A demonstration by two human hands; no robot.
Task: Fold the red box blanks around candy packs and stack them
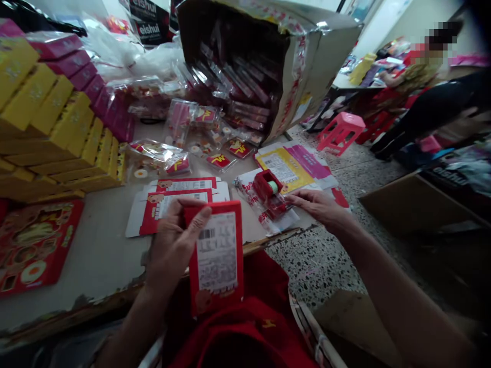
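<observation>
My left hand (180,237) grips a red flat box (218,255) near its upper left edge, thumb on the face. The box is upright above my lap, its white printed panel with a barcode turned towards me. To the right, my right hand (316,204) has its fingertips pinched together at the front end of a red tape dispenser (268,191). Whatever lies between those fingertips is too fine to see. A pale green core shows inside the dispenser, which rests on a clear plastic wrapper with red print (255,209). Flattened red-and-white cartons (174,197) lie behind my left hand.
Yellow boxes (57,128) are stacked at left, beside a red tray-like box (42,245). A large open carton (307,66) full of clear packets stands behind bagged pieces (220,161). A pink stool (341,133) and people (418,82) are at right.
</observation>
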